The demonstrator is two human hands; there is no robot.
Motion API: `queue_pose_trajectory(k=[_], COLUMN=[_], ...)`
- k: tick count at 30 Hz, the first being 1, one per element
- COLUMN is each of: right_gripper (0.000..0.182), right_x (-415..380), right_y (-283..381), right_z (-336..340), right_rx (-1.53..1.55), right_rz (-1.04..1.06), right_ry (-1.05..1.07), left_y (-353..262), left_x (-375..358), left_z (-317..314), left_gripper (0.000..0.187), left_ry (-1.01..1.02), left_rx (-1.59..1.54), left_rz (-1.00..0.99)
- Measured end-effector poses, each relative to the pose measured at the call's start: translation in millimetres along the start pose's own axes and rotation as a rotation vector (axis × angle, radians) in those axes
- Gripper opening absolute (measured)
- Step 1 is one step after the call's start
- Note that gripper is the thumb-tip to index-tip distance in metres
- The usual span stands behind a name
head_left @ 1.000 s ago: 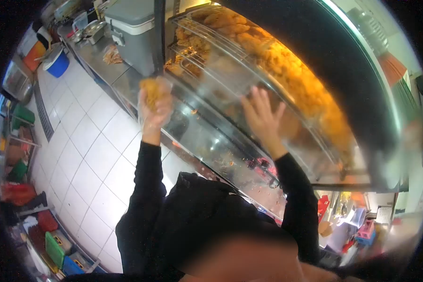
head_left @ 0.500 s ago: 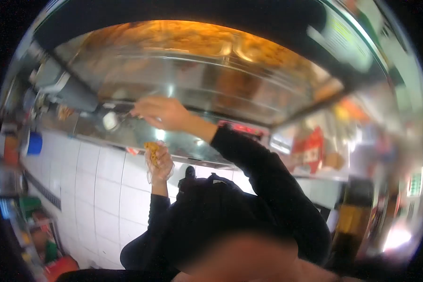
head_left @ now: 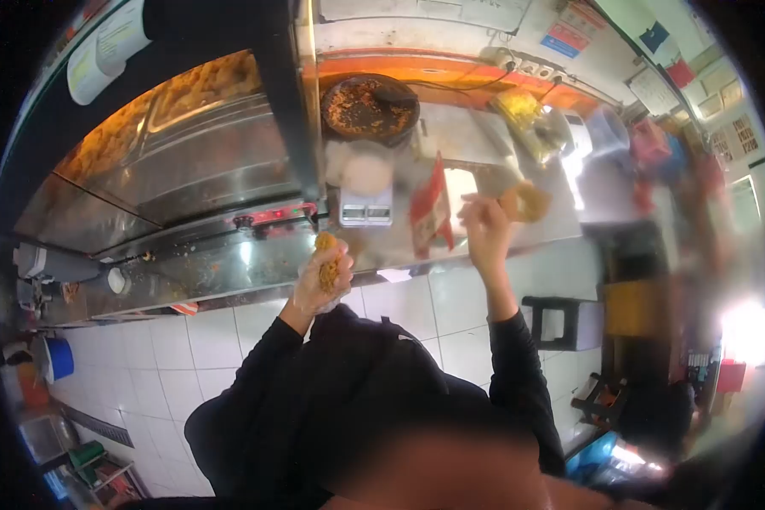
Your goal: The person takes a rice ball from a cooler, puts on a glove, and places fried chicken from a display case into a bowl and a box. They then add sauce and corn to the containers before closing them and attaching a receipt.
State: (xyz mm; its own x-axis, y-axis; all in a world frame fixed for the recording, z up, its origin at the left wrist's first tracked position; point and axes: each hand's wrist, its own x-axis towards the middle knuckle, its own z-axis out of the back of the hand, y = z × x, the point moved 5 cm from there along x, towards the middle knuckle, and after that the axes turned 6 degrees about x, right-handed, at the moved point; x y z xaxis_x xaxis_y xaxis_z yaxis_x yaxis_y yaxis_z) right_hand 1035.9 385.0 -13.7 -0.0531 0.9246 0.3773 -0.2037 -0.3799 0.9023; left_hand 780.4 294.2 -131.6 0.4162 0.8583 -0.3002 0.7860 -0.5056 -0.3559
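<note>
My left hand [head_left: 321,276], in a clear plastic glove, is closed round a piece of golden fried food [head_left: 326,262] above the counter's front edge. Bare, my right hand [head_left: 487,229] is raised over the counter, its fingers bent and partly apart, with nothing visible in them. Just left of it stands a red and white paper bag [head_left: 432,208]. A round brownish item [head_left: 525,202] lies to its right. Between my hands, farther back, is a white scale [head_left: 365,208] with a pale round item [head_left: 366,174] on top.
A black stone mortar [head_left: 370,109] with reddish crumbs sits behind the scale. The glass display case [head_left: 187,161] of fried food fills the left. Yellow packets [head_left: 518,110] lie at the back right. A dark stool [head_left: 563,324] stands on the tiled floor.
The view has turned right, bringing the scale, mortar and paper bag closer to the middle. My right hand has moved from the display case side to beside the bag. My left hand still holds the food.
</note>
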Motion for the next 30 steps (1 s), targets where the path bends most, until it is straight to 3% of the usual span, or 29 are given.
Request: queue_pose_trajectory(k=[3,5,10,12,13,16,18,19,21,22,23,25,27,28,30], right_gripper=[0.019,0.018,0.019,0.021,0.021,0.027,0.034,0.034,0.037,0.034,0.034,0.031,0.033,0.035,0.042], right_x=[39.9,75.8,175.6,210.7,230.1,277.5,290.4,298.7,315.2,322.3,331.5,342.3,346.6,348.1,348.5], right_y=[-14.3,-10.9,-59.1,-83.4,-109.6,-185.1,-220.4,-236.3,-273.5,-303.2,-306.0,-315.7,-300.2,-300.6,-300.4], right_z=[14.0,6.4,-40.4,-71.3,-82.9,-124.6,-147.6,-154.3,-177.1,-189.4,-196.7,-203.6,-198.8,-196.6,-192.7], right_rx=[0.022,-0.093,-0.09,-0.166,-0.166,-0.362,-0.795,-0.787,-1.161,-1.236,-1.213,-1.3,-1.265,-1.272,-1.277], right_rz=[-0.005,0.121,0.05,0.151,0.144,0.24,0.356,0.364,0.547,0.667,0.661,0.43,0.456,0.451,0.478], right_ry=[-0.004,0.034,0.228,0.345,0.362,0.507,0.57,0.554,0.528,0.402,0.404,0.6,0.61,0.652,0.685], left_y=[5.0,7.5,-0.1,-8.2,-12.7,-47.7,-75.2,-85.5,-104.7,-107.5,-118.3,-143.0,-165.2,-173.4,-193.9], left_x=[10.6,24.6,96.8,135.3,154.7,210.5,237.4,253.1,284.2,297.4,302.8,311.2,333.5,335.4,322.1], left_z=[-23.0,-14.3,-2.4,2.7,0.7,-16.3,-25.0,-27.4,-17.1,4.6,4.3,-4.6,18.3,8.3,-35.4], left_gripper=[0.018,0.016,0.017,0.016,0.016,0.014,0.014,0.014,0.015,0.027,0.027,0.046,0.056,0.056,0.069], left_ry=[0.026,-0.039,-0.093,-0.349,-0.361,-0.256,-0.296,-0.291,-0.346,-0.352,-0.372,-0.564,-0.897,-0.916,-1.393], left_rx=[0.017,0.118,0.289,0.397,0.382,0.197,0.259,0.276,0.277,0.086,0.097,0.421,0.797,0.791,1.572], left_rz=[-0.088,-0.157,-0.302,-0.301,-0.302,-0.376,-0.466,-0.474,-0.475,-0.377,-0.379,-0.569,-0.912,-0.904,-1.068])
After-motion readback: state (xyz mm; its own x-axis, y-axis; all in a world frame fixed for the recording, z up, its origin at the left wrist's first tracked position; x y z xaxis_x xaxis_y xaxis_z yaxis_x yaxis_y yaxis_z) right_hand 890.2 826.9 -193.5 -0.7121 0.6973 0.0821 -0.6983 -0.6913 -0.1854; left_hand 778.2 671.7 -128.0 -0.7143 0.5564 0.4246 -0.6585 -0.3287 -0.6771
